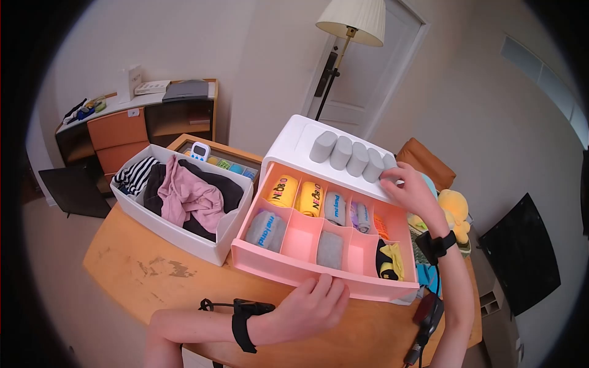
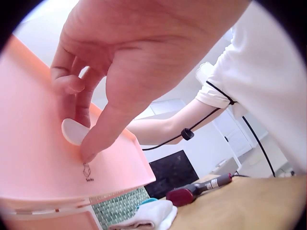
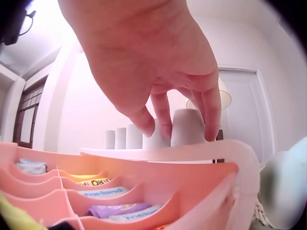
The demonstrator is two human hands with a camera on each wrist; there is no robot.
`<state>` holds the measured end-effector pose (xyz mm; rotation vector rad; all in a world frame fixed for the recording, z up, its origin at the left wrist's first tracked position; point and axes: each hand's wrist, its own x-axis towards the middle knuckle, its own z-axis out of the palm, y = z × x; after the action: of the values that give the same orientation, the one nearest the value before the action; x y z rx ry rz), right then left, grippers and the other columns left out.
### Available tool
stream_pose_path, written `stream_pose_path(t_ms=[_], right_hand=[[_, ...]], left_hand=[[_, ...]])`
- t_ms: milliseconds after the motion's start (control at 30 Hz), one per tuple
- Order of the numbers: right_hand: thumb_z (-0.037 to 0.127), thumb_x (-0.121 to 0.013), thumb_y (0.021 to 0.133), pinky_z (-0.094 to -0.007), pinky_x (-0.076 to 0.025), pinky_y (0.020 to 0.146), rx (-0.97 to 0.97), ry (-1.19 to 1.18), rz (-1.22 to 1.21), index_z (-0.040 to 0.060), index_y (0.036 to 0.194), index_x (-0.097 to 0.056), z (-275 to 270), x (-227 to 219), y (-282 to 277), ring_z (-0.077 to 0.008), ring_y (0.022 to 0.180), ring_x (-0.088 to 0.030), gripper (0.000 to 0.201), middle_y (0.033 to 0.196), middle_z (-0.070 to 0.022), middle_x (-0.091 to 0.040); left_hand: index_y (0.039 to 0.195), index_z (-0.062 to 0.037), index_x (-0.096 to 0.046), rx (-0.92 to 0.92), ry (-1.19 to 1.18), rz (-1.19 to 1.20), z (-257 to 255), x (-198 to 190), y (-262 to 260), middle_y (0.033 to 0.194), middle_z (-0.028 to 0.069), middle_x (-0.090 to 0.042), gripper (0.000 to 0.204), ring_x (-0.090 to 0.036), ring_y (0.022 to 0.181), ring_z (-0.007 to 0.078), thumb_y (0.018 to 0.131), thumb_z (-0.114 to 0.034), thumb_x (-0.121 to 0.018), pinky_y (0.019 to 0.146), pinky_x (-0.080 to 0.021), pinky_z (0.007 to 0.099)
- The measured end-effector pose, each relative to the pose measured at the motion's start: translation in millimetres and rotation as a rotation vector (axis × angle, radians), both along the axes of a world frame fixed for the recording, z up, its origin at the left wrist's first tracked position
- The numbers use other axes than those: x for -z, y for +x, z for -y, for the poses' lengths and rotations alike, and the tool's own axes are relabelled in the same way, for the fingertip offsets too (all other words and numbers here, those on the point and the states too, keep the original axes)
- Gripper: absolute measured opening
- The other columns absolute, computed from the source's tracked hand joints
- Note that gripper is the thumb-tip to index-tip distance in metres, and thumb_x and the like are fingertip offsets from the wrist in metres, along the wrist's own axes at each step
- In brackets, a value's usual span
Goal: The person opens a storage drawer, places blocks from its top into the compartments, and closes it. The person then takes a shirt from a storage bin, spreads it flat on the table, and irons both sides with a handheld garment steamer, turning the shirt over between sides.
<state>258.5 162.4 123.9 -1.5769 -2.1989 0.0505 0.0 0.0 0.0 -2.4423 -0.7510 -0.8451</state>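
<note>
A pink drawer (image 1: 374,288) stands pulled out of a white cabinet (image 1: 288,144); its compartments hold rolled yellow, grey, purple and orange socks. My left hand (image 1: 310,313) is at the drawer front, and in the left wrist view its thumb and fingers pinch a white knob (image 2: 74,132) above a small "Socks" label. Several grey rounded blocks (image 1: 340,153) are lined up on the cabinet top. My right hand (image 1: 411,190) has its fingers around the block at the right end (image 3: 187,127), partly hiding it in the head view. Two front compartments are bare.
Left of the drawer, a white bin (image 1: 202,248) holds folded clothes. Behind it is a tray with a white timer (image 1: 200,151). A red-and-grey appliance (image 1: 427,310) with a cable lies at the table's right, near a basket with yellow plush toys (image 1: 453,207). A lamp (image 1: 353,24) stands behind.
</note>
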Motion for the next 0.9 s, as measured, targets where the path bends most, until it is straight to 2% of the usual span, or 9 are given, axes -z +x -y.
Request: stream_pose_path(t_ms=[100, 167, 300, 367, 533, 600, 667, 767, 900], right_hand=[[0.021, -0.07, 0.084, -0.0398, -0.05, 0.09, 0.016, 0.077, -0.051, 0.0038, 0.099, -0.073, -8, 3, 4, -0.0392, 0.115, -0.06, 0.024, 0.124, -0.0285, -0.06], [0.014, -0.073, 0.078, -0.0393, -0.051, 0.083, 0.065, 0.145, -0.101, 0.0006, 0.089, -0.071, -11, 7, 7, -0.0338, 0.098, -0.064, 0.017, 0.105, -0.0221, -0.066], [0.009, -0.073, 0.075, -0.0393, -0.051, 0.078, 0.138, 0.215, -0.133, -0.0013, 0.082, -0.067, -6, 7, 12, -0.0293, 0.083, -0.062, 0.014, 0.094, -0.0179, -0.065], [0.008, -0.071, 0.074, -0.0319, -0.052, 0.071, 0.187, 0.209, -0.115, -0.0001, 0.085, -0.061, 1, 5, 17, -0.0215, 0.078, -0.063, 0.017, 0.097, -0.0097, -0.066], [0.006, -0.069, 0.073, -0.0339, -0.051, 0.075, 0.09, 0.203, -0.334, 0.0012, 0.097, -0.055, 43, 1, 15, -0.023, 0.084, -0.059, 0.028, 0.096, -0.013, -0.061], [0.006, -0.068, 0.073, -0.0334, -0.051, 0.076, 0.035, 0.218, -0.403, 0.0023, 0.101, -0.054, 65, 3, 12, -0.0221, 0.086, -0.058, 0.031, 0.098, -0.0118, -0.061], [0.006, -0.067, 0.072, -0.035, -0.051, 0.08, -0.076, 0.221, -0.287, 0.0039, 0.105, -0.057, 82, 6, 12, -0.0224, 0.092, -0.058, 0.034, 0.106, -0.0098, -0.061], [0.001, -0.069, 0.071, -0.0363, -0.051, 0.084, -0.162, 0.163, -0.143, 0.0049, 0.108, -0.061, 94, 14, 14, -0.0273, 0.1, -0.058, 0.039, 0.108, -0.0102, -0.059], [-0.003, -0.068, 0.07, -0.0372, -0.051, 0.085, -0.158, 0.238, 0.09, 0.0052, 0.107, -0.063, 87, 27, 15, -0.0299, 0.101, -0.057, 0.038, 0.1, -0.011, -0.056]], left_hand=[[0.108, -0.0012, -0.066, 0.007, 0.002, -0.023, -1, -2, 0, 0.097, 0.0116, -0.059, 0.035, -0.058, 0.087, 0.0249, 0.078, -0.019, -0.061, 0.071, -0.049, 0.0313], [0.108, -0.0012, -0.065, 0.013, 0.0, -0.039, -1, -3, -1, 0.097, 0.0114, -0.059, 0.035, -0.058, 0.086, 0.0242, 0.078, -0.019, -0.061, 0.071, -0.049, 0.0305], [0.102, -0.0003, -0.065, 0.09, 0.035, -0.049, -6, -8, -10, 0.09, 0.0072, -0.055, 0.032, -0.056, 0.083, 0.0211, 0.075, -0.019, -0.062, 0.066, -0.046, 0.028], [0.097, 0.001, -0.065, 0.137, 0.047, -0.042, -9, -14, -14, 0.084, 0.0047, -0.052, 0.031, -0.054, 0.08, 0.0191, 0.073, -0.019, -0.062, 0.062, -0.043, 0.0261], [0.089, -0.004, -0.064, 0.237, -0.259, 0.074, -15, -49, -39, 0.08, 0.0045, -0.055, 0.019, -0.061, 0.077, 0.0191, 0.077, -0.019, -0.067, 0.061, -0.048, 0.0321], [0.087, -0.0044, -0.065, 0.173, -0.304, 0.077, -18, -75, -48, 0.077, 0.0057, -0.055, 0.016, -0.062, 0.077, 0.0202, 0.079, -0.019, -0.068, 0.061, -0.049, 0.0335], [0.085, -0.0048, -0.065, 0.104, -0.342, 0.082, -32, -99, -52, 0.075, 0.0069, -0.056, 0.015, -0.063, 0.078, 0.0214, 0.082, -0.019, -0.069, 0.061, -0.05, 0.0349], [0.086, -0.0043, -0.072, 0.013, -0.418, 0.079, -68, -130, -54, 0.084, 0.0073, -0.064, 0.012, -0.064, 0.072, 0.0255, 0.082, -0.016, -0.074, 0.077, -0.052, 0.0362], [0.092, -0.0003, -0.073, -0.027, -0.41, 0.081, -123, -137, -52, 0.1, 0.0141, -0.064, 0.021, -0.063, 0.095, 0.0299, 0.083, -0.019, -0.075, 0.088, -0.052, 0.0388]])
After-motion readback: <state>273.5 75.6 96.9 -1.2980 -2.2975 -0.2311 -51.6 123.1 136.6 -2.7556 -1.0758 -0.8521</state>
